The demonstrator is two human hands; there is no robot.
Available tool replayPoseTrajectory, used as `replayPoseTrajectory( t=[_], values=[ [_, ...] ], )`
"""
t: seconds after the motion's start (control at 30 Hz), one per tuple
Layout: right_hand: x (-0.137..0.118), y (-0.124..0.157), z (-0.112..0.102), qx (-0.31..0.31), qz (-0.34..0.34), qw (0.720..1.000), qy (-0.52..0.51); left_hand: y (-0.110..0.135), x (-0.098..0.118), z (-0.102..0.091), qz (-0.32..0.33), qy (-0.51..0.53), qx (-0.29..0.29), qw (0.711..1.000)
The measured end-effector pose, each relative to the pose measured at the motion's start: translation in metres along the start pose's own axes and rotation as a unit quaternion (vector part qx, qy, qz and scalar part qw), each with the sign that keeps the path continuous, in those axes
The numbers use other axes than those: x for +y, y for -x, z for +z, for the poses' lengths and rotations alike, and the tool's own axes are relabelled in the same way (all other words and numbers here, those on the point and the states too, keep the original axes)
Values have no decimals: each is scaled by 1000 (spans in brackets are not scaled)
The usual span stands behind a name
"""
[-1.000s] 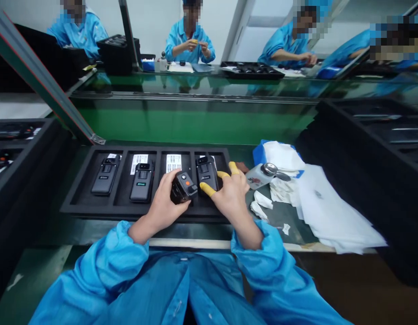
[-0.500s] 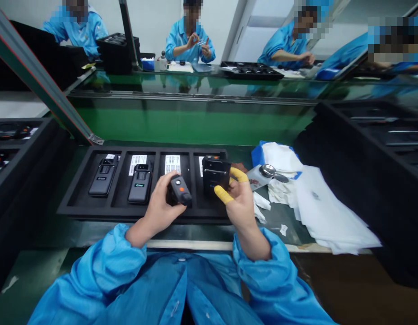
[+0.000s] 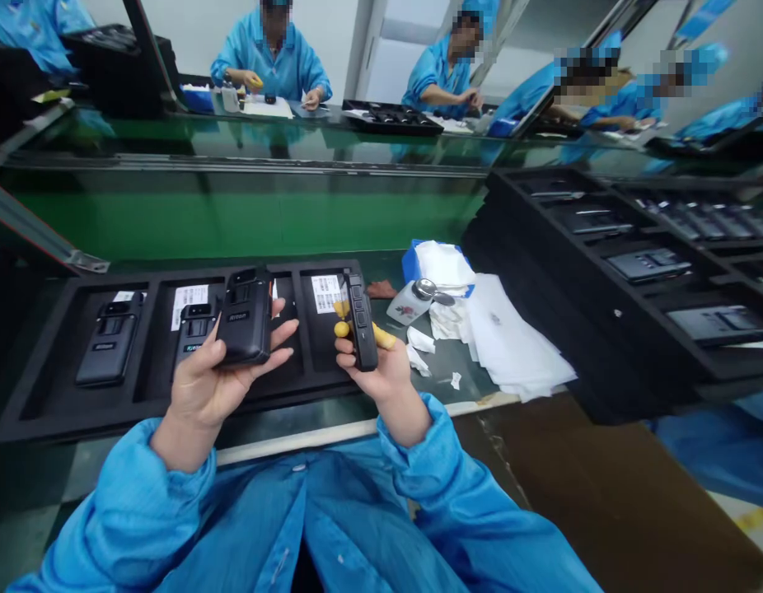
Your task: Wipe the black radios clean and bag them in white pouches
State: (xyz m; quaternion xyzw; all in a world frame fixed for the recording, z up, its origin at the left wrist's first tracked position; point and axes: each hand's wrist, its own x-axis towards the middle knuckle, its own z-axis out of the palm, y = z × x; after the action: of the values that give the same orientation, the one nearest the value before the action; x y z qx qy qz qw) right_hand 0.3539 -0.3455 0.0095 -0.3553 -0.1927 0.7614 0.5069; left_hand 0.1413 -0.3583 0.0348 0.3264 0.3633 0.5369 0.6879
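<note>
My left hand [image 3: 199,379] holds a black body camera [image 3: 239,325] marked "Riton", back face up, with thumb and fingers along its edges. My right hand [image 3: 387,371], with yellow finger cots on some fingers, grips a second black body camera [image 3: 361,325] edge-on, its side buttons facing me. Both are held above a black foam tray [image 3: 48,408]. One more body camera [image 3: 113,346] lies in the tray's leftmost compartment. Another body camera [image 3: 193,329] lies in the neighbouring compartment, partly covered by my left hand. White labels [image 3: 189,305] sit in the compartments.
Right of the tray are a white pump bottle [image 3: 411,303], a blue box of wipes [image 3: 443,265], crumpled wipes [image 3: 449,319] and white sheets [image 3: 517,338]. Stacked foam trays [image 3: 560,305] with devices stand at far right. Co-workers [image 3: 270,58] sit across the bench.
My left hand has turned its body camera from end-on to back face up. My right hand has turned its one edge-on. The view has swung to the right.
</note>
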Motion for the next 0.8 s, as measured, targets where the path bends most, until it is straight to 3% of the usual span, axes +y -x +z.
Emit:
replayPoseTrajectory(
  t=[0.1,0.37,0.53,0.67,0.8],
  values=[
    [1,1,1,2,5,1000,-3,4,-2,-2,31,-16,-55,998],
    [5,-2,-3,12,-16,998,63,-2,-17,-1,80,-216,-29,973],
    [8,-3,-10,2,-39,988,149,-2,-22,8,118,-263,-46,956],
    [-2,-6,-10,25,-57,986,152,-5,-24,12,138,-224,-22,965],
    [-23,-27,0,63,-157,961,217,-27,-15,19,91,-49,61,993]
  ],
)
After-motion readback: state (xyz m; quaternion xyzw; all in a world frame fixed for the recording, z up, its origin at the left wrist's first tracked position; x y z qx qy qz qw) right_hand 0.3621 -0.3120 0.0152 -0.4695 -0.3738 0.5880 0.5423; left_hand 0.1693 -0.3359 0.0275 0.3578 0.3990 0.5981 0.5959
